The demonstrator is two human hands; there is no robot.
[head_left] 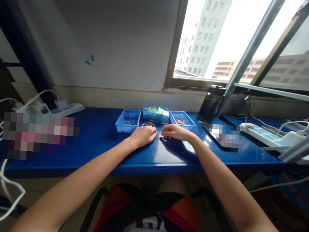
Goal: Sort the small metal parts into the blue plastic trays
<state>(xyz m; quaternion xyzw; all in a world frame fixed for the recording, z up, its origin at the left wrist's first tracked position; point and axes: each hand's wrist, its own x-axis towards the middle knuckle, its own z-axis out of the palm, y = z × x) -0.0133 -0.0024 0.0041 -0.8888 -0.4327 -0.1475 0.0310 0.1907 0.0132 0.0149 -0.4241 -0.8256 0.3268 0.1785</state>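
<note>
I judge the thin metal piece (158,133) light and stiff: a slim, straight sliver showing between the two hands, on the near side of the back bin (147,116). My right hand (174,131) has thumb and fingertips pinched together on one end of it, as far as I can make out; my left hand (143,136) is curled, palm down, fingertips at the other end, and I cannot tell whether they grip or merely touch. It should feel slick, likelier to roll or slip than to break, so I would take it lightly near its ends, with the fingertips rather than the fist.

The loose metal pieces (150,123) lie heaped just in front of the back bin, slender and glinting, crossing at odd angles; they could snag one another. Left of the back bin, the left bin (126,129) holds a thin scatter (129,122) of similar bits; right of the back bin, the right bin (189,127) holds a denser pile (180,121). All three look like smooth moulded plastic, open-topped. Inside the back bin sits a green packet (157,111), shiny like film. The blue table (92,143) under the back bin is glossy and probably gives little purchase. Farther right of the back bin stands a dark flask (211,103), rounded and glossy
</note>
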